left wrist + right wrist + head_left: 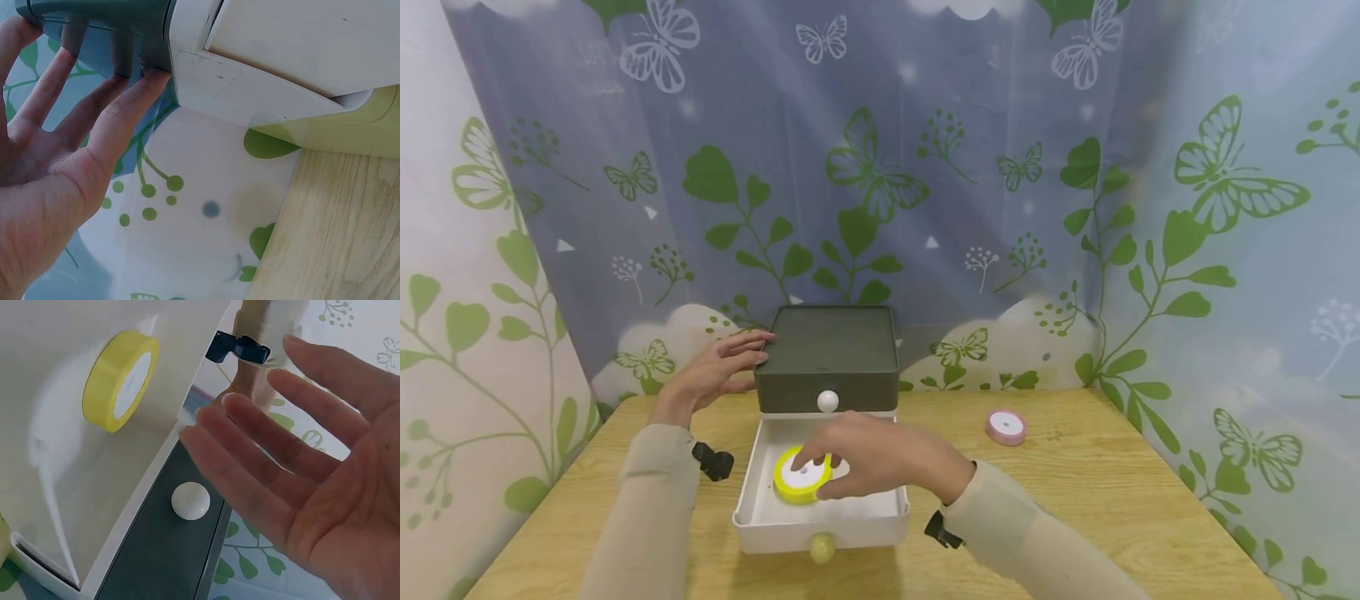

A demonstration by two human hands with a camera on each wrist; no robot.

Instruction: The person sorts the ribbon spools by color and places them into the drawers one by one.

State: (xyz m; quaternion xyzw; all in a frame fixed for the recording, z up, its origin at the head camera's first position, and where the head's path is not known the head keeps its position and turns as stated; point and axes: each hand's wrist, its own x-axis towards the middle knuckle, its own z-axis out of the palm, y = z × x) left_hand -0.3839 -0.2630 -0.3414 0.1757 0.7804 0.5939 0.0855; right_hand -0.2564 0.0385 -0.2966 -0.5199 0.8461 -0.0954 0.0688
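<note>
A small two-tier drawer box with a dark green upper part stands on the table. Its white lower drawer is pulled out toward me. In that drawer lies a yellow ribbon roll with a white core. My left hand touches the left side of the green part with spread fingertips, as the left wrist view also shows. Over the drawer hovers my right hand, its fingers loosely bent near the roll. In the right wrist view a gap separates these fingers from the yellow roll, and the palm holds nothing.
To the right on the wooden table lies a pink ribbon roll. A white knob sits on the upper drawer, a yellow-green knob on the lower one. Patterned curtains close off the back and sides.
</note>
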